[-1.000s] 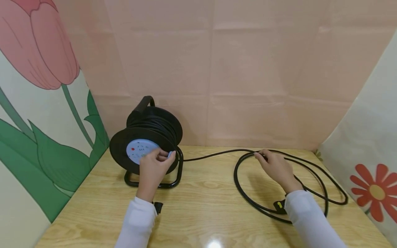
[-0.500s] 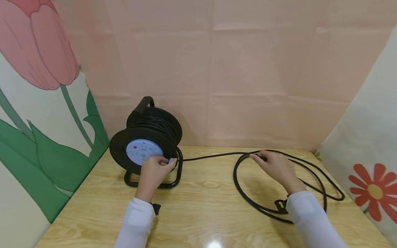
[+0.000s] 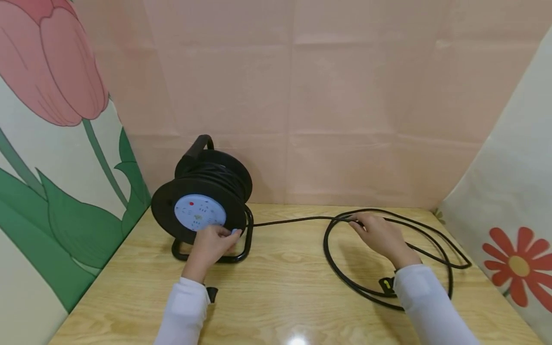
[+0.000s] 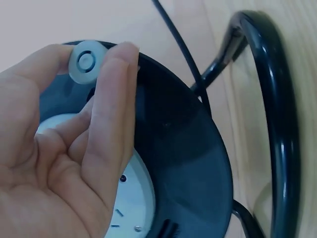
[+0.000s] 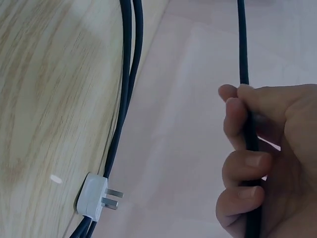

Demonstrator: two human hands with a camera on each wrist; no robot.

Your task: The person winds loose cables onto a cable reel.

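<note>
A black cable reel (image 3: pixel 161 211) stands on its tubular frame at the left, cable wound on its drum. Its face carries a pale blue socket panel (image 3: pixel 200 212) with a red button. My left hand (image 3: pixel 210 247) pinches a small light blue knob (image 4: pixel 86 63) near the rim of the reel's face, between thumb and fingers. From the drum, black cable (image 3: pixel 297 220) runs right to my right hand (image 3: pixel 381 237). That hand grips the cable, fingers curled round it in the right wrist view. A white two-pin plug (image 5: pixel 92 197) appears there too, beside lengths of cable.
Loose loops of cable (image 3: pixel 329 254) lie on the wooden table (image 3: pixel 276 287) around and below the right hand. A pink sheet (image 3: pixel 345 96) hangs behind the table. Printed flower panels (image 3: pixel 82 191) flank it on both sides.
The reel's face has turned clockwise, its red button shifting right and up. My left hand has moved down with the knob. The far-right cable loop has drawn in leftward.
</note>
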